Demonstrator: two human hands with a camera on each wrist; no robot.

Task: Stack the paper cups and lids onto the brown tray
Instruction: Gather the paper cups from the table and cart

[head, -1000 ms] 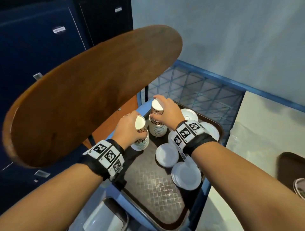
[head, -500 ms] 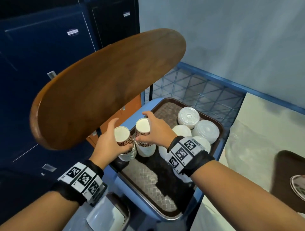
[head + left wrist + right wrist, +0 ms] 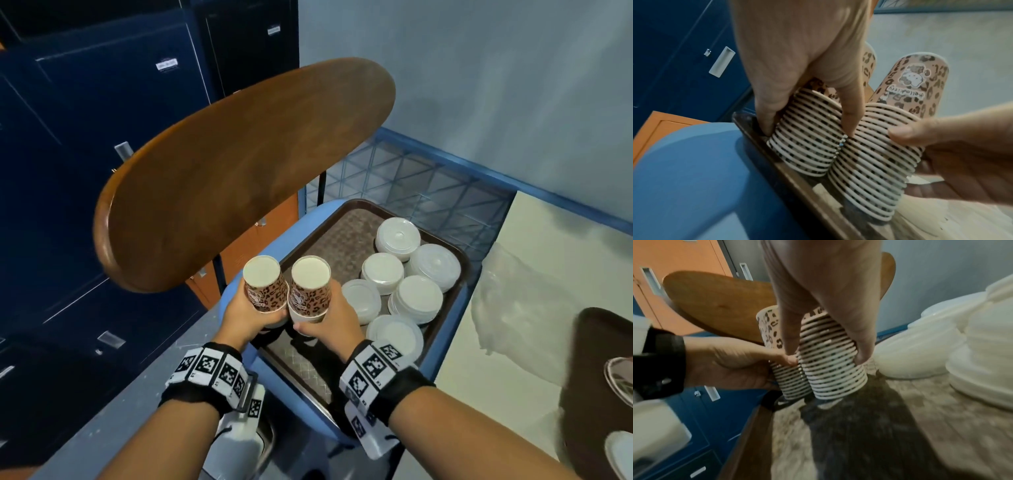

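Leopard-print paper cups, nested upside down in two stacks, sit side by side at the near left corner of the brown tray (image 3: 346, 236); the left hand (image 3: 245, 315) grips the left stack (image 3: 265, 287), the right hand (image 3: 330, 320) grips the right stack (image 3: 310, 291), white lids (image 3: 399, 274) piled just beside

Two cup stacks (image 3: 287, 291) side by side at tray's (image 3: 346, 236) near-left corner, lid stacks (image 3: 407, 274) to their right
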